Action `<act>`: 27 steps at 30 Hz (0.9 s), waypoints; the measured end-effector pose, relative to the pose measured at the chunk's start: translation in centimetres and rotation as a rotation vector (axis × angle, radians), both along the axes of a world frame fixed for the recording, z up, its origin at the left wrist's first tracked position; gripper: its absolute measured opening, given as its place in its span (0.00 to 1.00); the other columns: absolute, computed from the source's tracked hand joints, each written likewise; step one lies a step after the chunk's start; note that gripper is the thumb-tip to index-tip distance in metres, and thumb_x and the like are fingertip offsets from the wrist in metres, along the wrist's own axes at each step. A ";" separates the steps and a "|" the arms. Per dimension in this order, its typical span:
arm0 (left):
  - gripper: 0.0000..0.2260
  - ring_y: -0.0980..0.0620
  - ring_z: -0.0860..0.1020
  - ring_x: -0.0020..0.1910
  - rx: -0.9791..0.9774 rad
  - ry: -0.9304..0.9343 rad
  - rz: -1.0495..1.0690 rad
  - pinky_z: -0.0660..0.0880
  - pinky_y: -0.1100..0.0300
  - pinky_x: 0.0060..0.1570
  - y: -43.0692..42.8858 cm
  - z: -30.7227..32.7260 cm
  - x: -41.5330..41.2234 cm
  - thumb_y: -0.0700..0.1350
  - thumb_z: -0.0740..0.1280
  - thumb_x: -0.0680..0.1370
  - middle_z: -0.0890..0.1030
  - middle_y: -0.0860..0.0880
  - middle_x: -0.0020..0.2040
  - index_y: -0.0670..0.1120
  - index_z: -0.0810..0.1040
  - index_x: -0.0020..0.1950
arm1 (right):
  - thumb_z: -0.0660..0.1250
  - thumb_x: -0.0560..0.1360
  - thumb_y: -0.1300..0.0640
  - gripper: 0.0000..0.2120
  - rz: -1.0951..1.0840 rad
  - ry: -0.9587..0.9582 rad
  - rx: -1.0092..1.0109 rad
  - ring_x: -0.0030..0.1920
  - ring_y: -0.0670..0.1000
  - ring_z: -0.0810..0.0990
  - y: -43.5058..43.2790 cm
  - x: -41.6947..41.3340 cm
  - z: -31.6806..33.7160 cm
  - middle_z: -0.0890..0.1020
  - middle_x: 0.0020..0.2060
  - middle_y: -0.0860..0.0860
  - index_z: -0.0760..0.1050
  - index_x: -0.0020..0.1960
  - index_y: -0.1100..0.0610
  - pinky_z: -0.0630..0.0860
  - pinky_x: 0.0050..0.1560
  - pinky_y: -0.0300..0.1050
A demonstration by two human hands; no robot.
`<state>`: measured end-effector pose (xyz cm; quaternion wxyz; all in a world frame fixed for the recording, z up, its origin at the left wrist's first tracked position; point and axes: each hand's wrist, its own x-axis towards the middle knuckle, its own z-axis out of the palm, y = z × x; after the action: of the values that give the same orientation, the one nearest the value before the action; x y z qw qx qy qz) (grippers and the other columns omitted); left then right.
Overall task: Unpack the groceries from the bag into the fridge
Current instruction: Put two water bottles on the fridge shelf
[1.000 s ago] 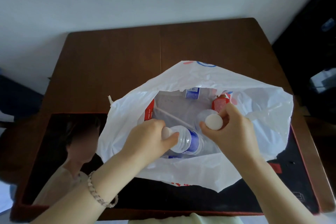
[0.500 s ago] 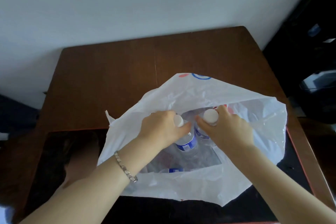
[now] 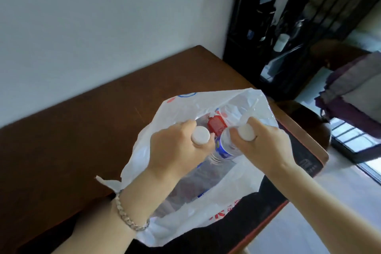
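Observation:
A white plastic grocery bag (image 3: 208,212) lies open on the brown table (image 3: 82,130). My left hand (image 3: 175,150) grips the neck of a clear water bottle with a white cap (image 3: 200,134). My right hand (image 3: 266,146) grips a second water bottle (image 3: 225,146) with a white cap and a blue label. Both bottles are held upright above the bag's mouth. A red carton (image 3: 216,125) shows inside the bag between the two caps. Another blue-labelled item lies deeper in the bag, mostly hidden.
A black mat (image 3: 305,159) with a red edge lies under the bag at the table's near side. A tall dark glass-fronted cabinet (image 3: 278,33) stands to the right beyond the table. A white wall runs behind the table. Purple and grey cloth (image 3: 354,93) hangs at far right.
Both hands have lifted the two bottles higher, up to the bag's mouth. My head has turned right, bringing the dark cabinet and window side into view.

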<state>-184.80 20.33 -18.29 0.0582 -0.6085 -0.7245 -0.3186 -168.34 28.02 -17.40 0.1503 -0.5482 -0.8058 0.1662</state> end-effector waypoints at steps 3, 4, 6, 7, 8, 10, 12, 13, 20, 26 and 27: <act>0.18 0.55 0.59 0.22 0.079 0.135 -0.094 0.48 0.75 0.27 0.4 4.4 1.5 0.58 0.65 0.67 0.70 0.54 0.22 0.51 0.60 0.30 | 0.67 0.70 0.40 0.16 -0.050 0.076 0.153 0.40 0.49 0.77 -1.8 2.9 3.5 0.81 0.41 0.48 0.77 0.49 0.51 0.72 0.39 0.36; 0.18 0.57 0.58 0.23 0.091 0.171 -0.137 0.46 0.75 0.28 0.5 5.9 2.4 0.59 0.65 0.68 0.68 0.55 0.22 0.51 0.59 0.30 | 0.68 0.70 0.41 0.14 -0.068 0.113 0.246 0.36 0.50 0.76 -2.3 4.1 4.7 0.80 0.36 0.49 0.77 0.44 0.51 0.69 0.35 0.33; 0.17 0.58 0.59 0.23 0.110 0.207 -0.250 0.46 0.75 0.27 0.7 8.5 4.4 0.62 0.61 0.70 0.65 0.57 0.24 0.52 0.60 0.30 | 0.68 0.68 0.40 0.14 -0.123 0.201 0.436 0.28 0.50 0.71 -3.3 6.8 7.1 0.73 0.27 0.47 0.71 0.35 0.49 0.63 0.30 0.30; 0.17 0.59 0.60 0.23 0.129 0.222 -0.316 0.46 0.77 0.28 0.9 9.6 5.6 0.62 0.60 0.70 0.66 0.58 0.25 0.52 0.62 0.31 | 0.65 0.67 0.38 0.15 -0.149 0.240 0.482 0.26 0.51 0.70 -3.8 8.4 8.3 0.71 0.25 0.46 0.69 0.33 0.49 0.65 0.28 0.31; 0.17 0.59 0.61 0.23 0.143 0.235 -0.388 0.46 0.78 0.28 1.1 10.6 7.0 0.62 0.60 0.71 0.68 0.58 0.25 0.52 0.64 0.30 | 0.62 0.67 0.38 0.17 -0.174 0.263 0.511 0.25 0.52 0.71 -4.3 10.1 9.4 0.71 0.24 0.47 0.70 0.32 0.52 0.69 0.26 0.35; 0.18 0.60 0.63 0.24 0.162 0.258 -0.537 0.50 0.78 0.27 1.8 12.1 10.5 0.62 0.61 0.71 0.74 0.55 0.25 0.49 0.69 0.29 | 0.61 0.66 0.38 0.20 -0.229 0.254 0.572 0.24 0.54 0.72 -5.3 14.0 11.2 0.72 0.22 0.49 0.71 0.31 0.55 0.72 0.25 0.39; 0.18 0.57 0.64 0.22 0.174 0.298 -0.630 0.54 0.74 0.26 2.5 13.1 15.1 0.62 0.60 0.70 0.73 0.53 0.23 0.50 0.64 0.29 | 0.60 0.66 0.38 0.20 -0.330 0.212 0.595 0.23 0.54 0.68 -6.6 18.4 12.5 0.66 0.20 0.46 0.67 0.28 0.54 0.64 0.25 0.35; 0.18 0.55 0.65 0.20 0.183 0.310 -0.654 0.54 0.72 0.25 2.8 13.5 17.8 0.62 0.60 0.69 0.71 0.53 0.22 0.50 0.61 0.30 | 0.60 0.65 0.37 0.19 -0.386 0.180 0.592 0.23 0.53 0.65 -7.4 20.6 13.0 0.62 0.20 0.44 0.64 0.28 0.52 0.60 0.25 0.33; 0.20 0.51 0.63 0.17 0.206 0.392 -0.908 0.50 0.70 0.26 1.9 13.2 40.3 0.64 0.58 0.65 0.67 0.51 0.18 0.49 0.59 0.25 | 0.59 0.63 0.37 0.19 -0.700 0.036 0.553 0.21 0.52 0.60 -15.4 39.9 13.0 0.57 0.19 0.45 0.61 0.27 0.51 0.53 0.25 0.28; 0.21 0.50 0.69 0.16 0.229 0.360 -1.134 0.54 0.68 0.23 -2.5 12.6 61.1 0.66 0.56 0.65 0.68 0.50 0.17 0.49 0.58 0.26 | 0.55 0.61 0.34 0.22 -1.026 -0.228 0.520 0.23 0.53 0.65 -24.1 58.0 11.8 0.62 0.20 0.47 0.58 0.26 0.53 0.55 0.23 0.35; 0.21 0.50 0.70 0.17 0.229 0.358 -1.178 0.52 0.68 0.23 -3.4 13.1 64.3 0.65 0.56 0.66 0.68 0.50 0.18 0.49 0.58 0.27 | 0.53 0.60 0.32 0.23 -1.081 -0.282 0.497 0.25 0.55 0.69 -25.6 60.7 11.9 0.63 0.21 0.48 0.56 0.26 0.52 0.57 0.25 0.39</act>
<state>-120.51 16.93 -5.23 0.0580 -0.9395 -0.2076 -0.2662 -107.64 2.42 -5.54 0.2285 -0.8447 -0.4404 -0.2008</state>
